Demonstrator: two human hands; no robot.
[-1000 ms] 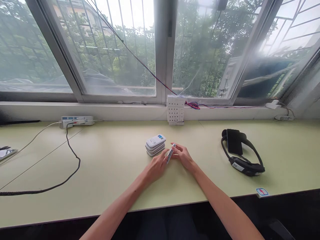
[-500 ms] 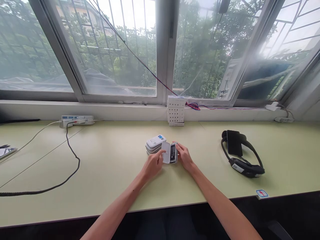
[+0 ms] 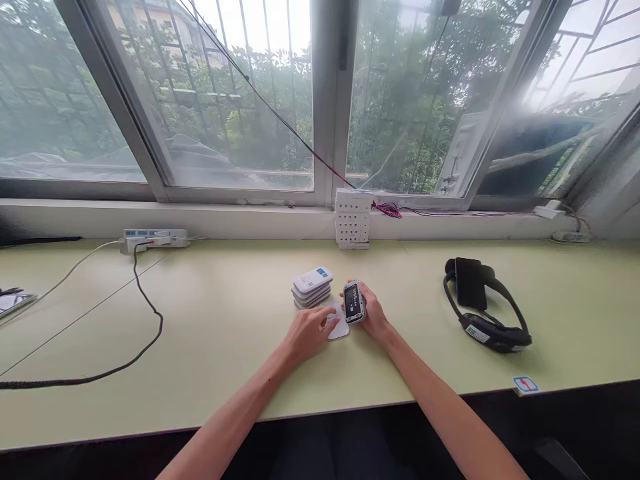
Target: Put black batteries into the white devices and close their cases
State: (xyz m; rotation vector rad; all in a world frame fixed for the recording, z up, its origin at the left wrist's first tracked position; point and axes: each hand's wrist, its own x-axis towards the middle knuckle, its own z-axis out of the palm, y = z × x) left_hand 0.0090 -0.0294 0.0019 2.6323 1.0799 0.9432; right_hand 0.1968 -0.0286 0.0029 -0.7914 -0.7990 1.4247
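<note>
In my right hand (image 3: 374, 313) is a small white electronic device (image 3: 355, 301) with its back off, tilted so that a black battery marked 3000mAh shows. Its loose white back cover (image 3: 342, 328) lies flat on the table just left of the device. Over that cover rests my left hand (image 3: 309, 330), thumb and index finger bent but apart, fingertips at the cover's surface. Behind the left hand stands a stack of similar white devices (image 3: 313, 283), the top one bearing a blue label.
White boxes (image 3: 353, 220) are piled against the window sill. A black head strap with a phone (image 3: 485, 310) lies at the right. At the back left sits a power strip (image 3: 155, 240), and a black cable (image 3: 150, 347) curves from it. A small sticker (image 3: 526, 385) marks the front edge.
The back cover has come away from the device and now lies on the table under my left hand. My right hand has turned the device and shifted it slightly right.
</note>
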